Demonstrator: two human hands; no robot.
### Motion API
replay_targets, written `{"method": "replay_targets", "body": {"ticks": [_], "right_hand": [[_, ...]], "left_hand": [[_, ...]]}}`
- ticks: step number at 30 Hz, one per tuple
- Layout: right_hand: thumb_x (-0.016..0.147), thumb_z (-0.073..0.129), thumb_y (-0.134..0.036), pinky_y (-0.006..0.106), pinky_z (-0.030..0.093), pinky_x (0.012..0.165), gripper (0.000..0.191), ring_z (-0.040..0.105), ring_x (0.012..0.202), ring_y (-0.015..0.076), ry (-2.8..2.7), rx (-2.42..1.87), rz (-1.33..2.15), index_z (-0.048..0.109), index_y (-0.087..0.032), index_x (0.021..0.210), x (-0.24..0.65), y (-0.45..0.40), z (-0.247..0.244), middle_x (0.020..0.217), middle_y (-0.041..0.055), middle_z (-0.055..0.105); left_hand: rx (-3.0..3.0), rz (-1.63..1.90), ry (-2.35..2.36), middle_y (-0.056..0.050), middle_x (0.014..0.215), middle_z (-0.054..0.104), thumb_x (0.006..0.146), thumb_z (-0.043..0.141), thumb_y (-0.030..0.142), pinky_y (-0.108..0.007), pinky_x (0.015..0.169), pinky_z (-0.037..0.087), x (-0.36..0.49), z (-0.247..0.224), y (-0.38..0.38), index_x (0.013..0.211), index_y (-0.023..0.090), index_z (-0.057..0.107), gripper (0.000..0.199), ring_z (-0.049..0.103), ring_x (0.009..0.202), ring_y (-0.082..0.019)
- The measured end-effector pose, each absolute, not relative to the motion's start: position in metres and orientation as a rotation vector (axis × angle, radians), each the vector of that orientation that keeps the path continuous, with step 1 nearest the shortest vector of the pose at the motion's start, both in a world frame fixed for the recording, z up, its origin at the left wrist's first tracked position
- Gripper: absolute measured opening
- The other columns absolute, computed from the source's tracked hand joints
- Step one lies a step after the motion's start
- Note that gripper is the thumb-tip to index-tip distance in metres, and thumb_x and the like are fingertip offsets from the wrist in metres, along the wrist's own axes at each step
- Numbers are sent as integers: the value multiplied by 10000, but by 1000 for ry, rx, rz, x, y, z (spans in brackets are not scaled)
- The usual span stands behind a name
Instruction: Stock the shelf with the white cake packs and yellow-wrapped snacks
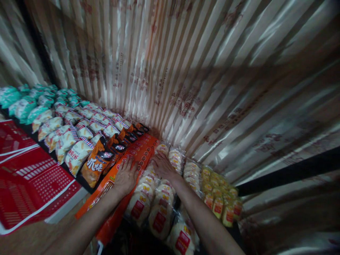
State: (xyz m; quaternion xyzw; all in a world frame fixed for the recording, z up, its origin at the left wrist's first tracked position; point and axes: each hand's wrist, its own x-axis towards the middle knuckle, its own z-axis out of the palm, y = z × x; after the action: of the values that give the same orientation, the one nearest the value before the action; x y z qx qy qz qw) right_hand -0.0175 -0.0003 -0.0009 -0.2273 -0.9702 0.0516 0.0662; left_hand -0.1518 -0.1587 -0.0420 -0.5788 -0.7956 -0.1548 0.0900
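My left hand point(126, 177) lies flat on a row of orange flat snack packets point(138, 156), its fingers stretched forward. My right hand point(162, 165) reaches over the clear packs of round white crackers point(160, 212), fingers spread on the rear packs beside the orange packets. Nothing shows gripped in either hand, though the right fingertips are partly hard to see in the dim light. Left of the orange packets stands a row of dark orange and black snack bags point(97, 161).
White snack bags point(78, 156) and teal bags point(25, 106) fill the left of the shelf. Small yellow packs point(217, 202) stand at the right. Red baskets point(29, 191) are at the lower left. Pleated printed sheeting point(183, 71) hangs behind, with a dark bar point(289, 170) at the right.
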Motion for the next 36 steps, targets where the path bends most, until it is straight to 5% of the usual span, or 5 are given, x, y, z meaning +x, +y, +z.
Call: {"method": "replay_targets", "body": {"ticks": [8, 15, 23, 36], "right_hand": [[922, 352, -207, 402, 238, 1113, 379, 390, 1281, 206, -2796, -693, 229, 542, -135, 1242, -25, 2, 1, 1285, 83, 563], [928, 357, -218, 348, 273, 1092, 338, 422, 1245, 173, -2783, -680, 222, 600, -170, 1158, -62, 0, -4, 1240, 76, 586], [926, 347, -230, 350, 340, 1006, 402, 474, 1191, 215, -2829, -1001, 172, 476, -157, 1300, -99, 11, -8, 1279, 115, 553], [882, 484, -296, 330, 402, 919, 322, 562, 1087, 240, -2827, -1140, 142, 586, -140, 1145, -120, 26, 8, 1169, 136, 622]], "left_hand": [[-1579, -504, -2386, -213, 1381, 433, 902, 404, 348, -473, 1052, 335, -157, -48, -161, 1293, 105, 497, 470, 376, 1301, -329], [-1523, -455, -2434, -225, 1374, 435, 884, 411, 445, -508, 1042, 319, -156, -50, -163, 1314, 112, 482, 548, 373, 1297, -356], [-1573, -388, -2448, -213, 1402, 398, 866, 423, 453, -509, 1054, 306, -153, -54, -163, 1325, 114, 474, 573, 356, 1307, -358], [-1570, -342, -2415, -229, 1365, 442, 860, 436, 408, -501, 1058, 317, -150, -48, -164, 1320, 86, 474, 563, 364, 1301, -356]]}}
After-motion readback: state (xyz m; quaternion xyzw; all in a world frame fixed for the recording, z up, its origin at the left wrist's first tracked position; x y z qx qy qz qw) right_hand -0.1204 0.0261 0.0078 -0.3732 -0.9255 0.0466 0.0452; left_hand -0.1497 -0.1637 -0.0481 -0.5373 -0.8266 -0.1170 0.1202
